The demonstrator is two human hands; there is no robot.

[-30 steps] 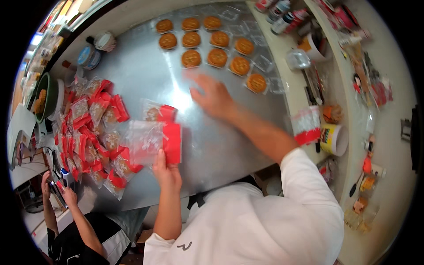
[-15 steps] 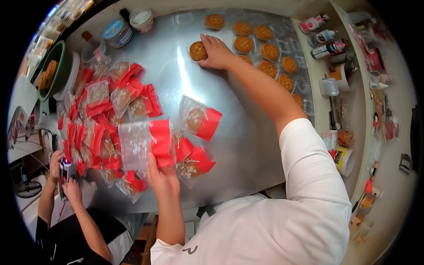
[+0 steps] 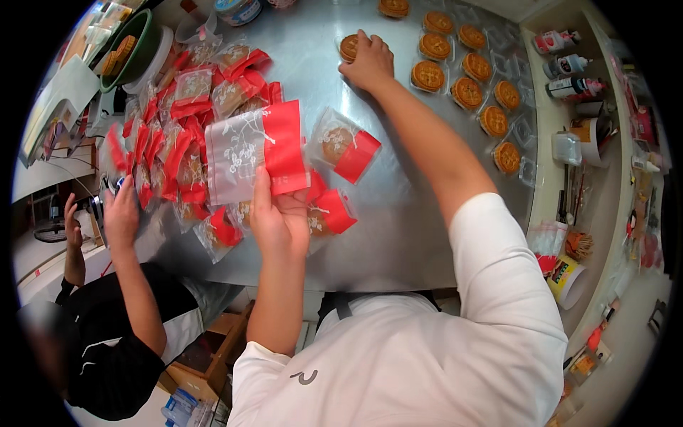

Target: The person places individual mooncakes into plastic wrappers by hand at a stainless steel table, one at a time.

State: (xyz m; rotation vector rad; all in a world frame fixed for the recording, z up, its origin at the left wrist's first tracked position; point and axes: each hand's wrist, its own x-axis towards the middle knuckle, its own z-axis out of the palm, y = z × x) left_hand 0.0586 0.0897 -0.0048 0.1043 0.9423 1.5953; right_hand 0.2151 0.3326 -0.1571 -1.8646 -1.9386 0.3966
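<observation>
A flat clear bag (image 3: 235,153) with a red band and white floral print is in my left hand (image 3: 281,217), thumb on its front and fingers behind. My right hand (image 3: 373,65) reaches to the far middle of the metal table, its fingers closed around a round golden-brown mooncake (image 3: 348,48). Just right of the held bag lies a filled packet (image 3: 343,145) with a mooncake inside. To the right of my right hand, several mooncakes (image 3: 467,92) stand in rows, some in clear plastic trays (image 3: 526,128).
Filled red-and-clear packets (image 3: 186,167) are heaped on the left. A green bowl (image 3: 142,53) holding mooncakes stands at far left. Beside me a co-worker's hand (image 3: 121,213) is near the heap. A shelf with bottles (image 3: 567,65) borders the table's right side.
The whole view has shifted, so the table sits higher in the picture. Both my hands keep their holds on the bag and mooncake. The co-worker's hands have moved apart.
</observation>
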